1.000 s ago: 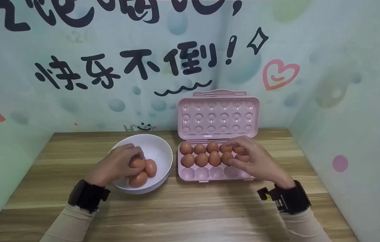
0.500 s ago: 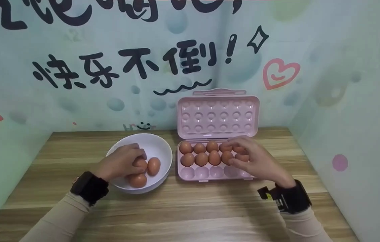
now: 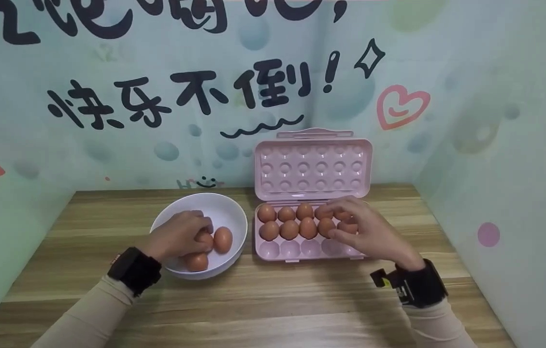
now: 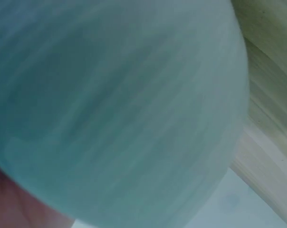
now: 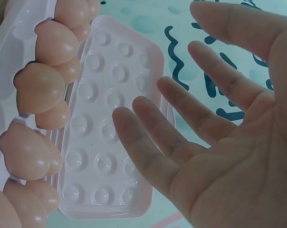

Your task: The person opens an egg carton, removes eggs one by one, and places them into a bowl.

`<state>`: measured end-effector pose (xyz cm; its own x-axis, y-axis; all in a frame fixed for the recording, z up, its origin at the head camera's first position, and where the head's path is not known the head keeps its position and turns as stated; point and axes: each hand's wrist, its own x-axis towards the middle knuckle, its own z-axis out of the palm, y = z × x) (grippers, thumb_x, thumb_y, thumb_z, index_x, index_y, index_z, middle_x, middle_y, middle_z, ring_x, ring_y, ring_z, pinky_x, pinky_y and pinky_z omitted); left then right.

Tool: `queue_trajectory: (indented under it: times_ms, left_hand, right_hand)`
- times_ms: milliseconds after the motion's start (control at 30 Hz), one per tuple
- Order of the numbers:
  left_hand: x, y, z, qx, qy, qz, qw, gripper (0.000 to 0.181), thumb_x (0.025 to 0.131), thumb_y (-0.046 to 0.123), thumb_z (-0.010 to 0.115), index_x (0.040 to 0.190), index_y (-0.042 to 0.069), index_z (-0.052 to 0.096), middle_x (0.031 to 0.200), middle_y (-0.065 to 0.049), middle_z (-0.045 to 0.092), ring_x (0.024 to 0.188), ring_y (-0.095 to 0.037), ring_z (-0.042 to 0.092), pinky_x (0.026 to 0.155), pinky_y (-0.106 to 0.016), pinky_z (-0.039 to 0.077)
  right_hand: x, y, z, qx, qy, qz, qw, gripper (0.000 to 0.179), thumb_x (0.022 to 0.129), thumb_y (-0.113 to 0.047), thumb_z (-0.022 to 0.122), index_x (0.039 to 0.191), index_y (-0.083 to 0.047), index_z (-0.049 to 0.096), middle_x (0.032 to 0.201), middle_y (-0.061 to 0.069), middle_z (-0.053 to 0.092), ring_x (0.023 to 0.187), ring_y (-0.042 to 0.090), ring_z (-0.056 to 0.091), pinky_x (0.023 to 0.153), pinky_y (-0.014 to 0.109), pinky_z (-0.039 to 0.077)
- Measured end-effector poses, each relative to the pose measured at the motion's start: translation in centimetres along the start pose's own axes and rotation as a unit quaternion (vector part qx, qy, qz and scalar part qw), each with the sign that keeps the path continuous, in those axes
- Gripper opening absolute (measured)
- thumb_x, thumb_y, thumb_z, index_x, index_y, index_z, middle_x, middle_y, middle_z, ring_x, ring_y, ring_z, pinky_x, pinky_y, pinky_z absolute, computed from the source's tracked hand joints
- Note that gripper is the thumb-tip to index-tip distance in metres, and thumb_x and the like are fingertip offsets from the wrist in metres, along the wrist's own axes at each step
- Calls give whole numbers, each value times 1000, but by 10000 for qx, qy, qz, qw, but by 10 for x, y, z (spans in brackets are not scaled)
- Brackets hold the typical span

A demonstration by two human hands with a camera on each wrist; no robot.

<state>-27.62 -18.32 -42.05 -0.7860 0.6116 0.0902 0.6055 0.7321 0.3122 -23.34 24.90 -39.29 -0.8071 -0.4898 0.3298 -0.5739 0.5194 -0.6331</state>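
Note:
In the head view, my left hand [image 3: 181, 234] reaches into a white bowl [image 3: 224, 210], its fingers curled round a brown egg [image 3: 204, 240]. Two more eggs lie beside it, a right egg [image 3: 223, 239] and a front egg [image 3: 196, 262]. The bowl's outer wall [image 4: 134, 104] fills most of the left wrist view, hiding the grip. My right hand [image 3: 367, 232] hovers over the right end of a pink egg carton [image 3: 311, 249], covering some of its eggs. In the right wrist view its fingers [image 5: 143, 147] are spread and hold nothing.
The carton's dimpled lid [image 3: 312, 169] stands upright against the patterned backdrop [image 3: 133, 154]. Two rows of eggs [image 3: 290, 229] fill the back of the carton; the visible front-row cups hold none. A wooden tabletop [image 3: 253, 309] lies in front, with side walls left and right.
My left hand has moved slightly right inside the bowl along with the egg under its fingers. The right egg in the bowl has shifted slightly right. My right hand stays put.

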Motion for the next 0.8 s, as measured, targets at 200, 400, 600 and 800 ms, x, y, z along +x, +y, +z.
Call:
queue_trajectory:
  times_ms: [200,400,600,800]
  left_hand:
    - [-4,0,-2,-43,107,5,9999,17,83,14,84,95,7,73,85,-1,59,79,-19,51,79,-39,46]
    - [-7,7,-9,-36,474,187,9987,20,83,9,81,101,6,75,92,-7,66,84,-20,55,82,-41,51]
    - [-4,27,-14,151,846,319,9958,26,86,10,83,111,8,74,97,-4,65,89,-22,57,83,-42,52]
    - [0,54,-9,45,1357,565,9891,31,85,12,85,114,9,74,109,-5,69,103,-24,63,96,-43,56]
  right_hand:
    - [-2,1,-2,-260,16,-58,9996,43,90,-1,81,130,-13,71,132,-1,69,118,19,64,94,39,60]
    - [-6,6,-11,-943,52,55,9955,39,87,-1,80,124,-12,72,124,4,68,112,20,64,94,43,57]
    - [-17,14,-29,-1029,-102,734,9919,47,82,1,81,124,-17,73,128,6,65,115,25,61,97,49,52]
    - [-28,22,-41,-1474,-221,1214,9813,40,74,-3,82,112,-11,70,117,16,63,105,35,62,90,51,51]
